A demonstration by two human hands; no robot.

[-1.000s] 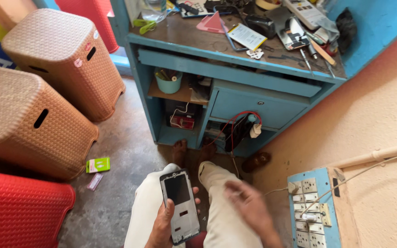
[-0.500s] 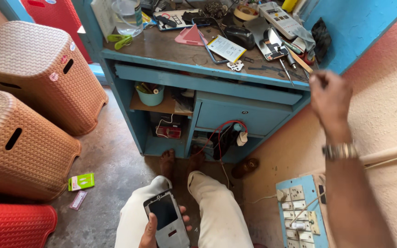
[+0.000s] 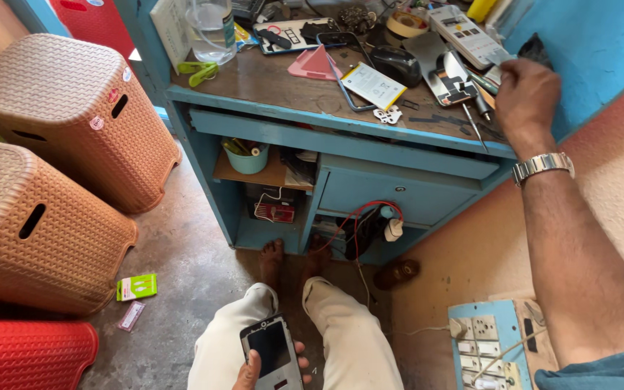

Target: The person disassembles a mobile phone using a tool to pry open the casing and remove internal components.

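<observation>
While the left hand (image 3: 254, 370) sits low at six o'clock, over the lap, it grips a smartphone (image 3: 272, 352) from below, thumb along its left edge and fingertips curling round the right edge; the phone lies screen up, its long axis running roughly from six towards twelve o'clock, tilted a little to eleven. Far off at two o'clock the right hand (image 3: 525, 94), with a metal wristwatch (image 3: 543, 166) on the arm, reaches over the right end of the blue workbench (image 3: 341, 141); its fingers are curled inward, knuckles to the camera, and whether they pinch anything I cannot tell (the back of the hand hides the tips). Nearest to it are a slim screwdriver (image 3: 475, 119) just to its nine o'clock side, and an opened phone back (image 3: 451, 78) a little further along the same way; a battery pack (image 3: 374, 85) and pink triangular stand (image 3: 313, 65) lie further towards eleven. So the two hands are well apart; the right is the nearer to the bench tools.
</observation>
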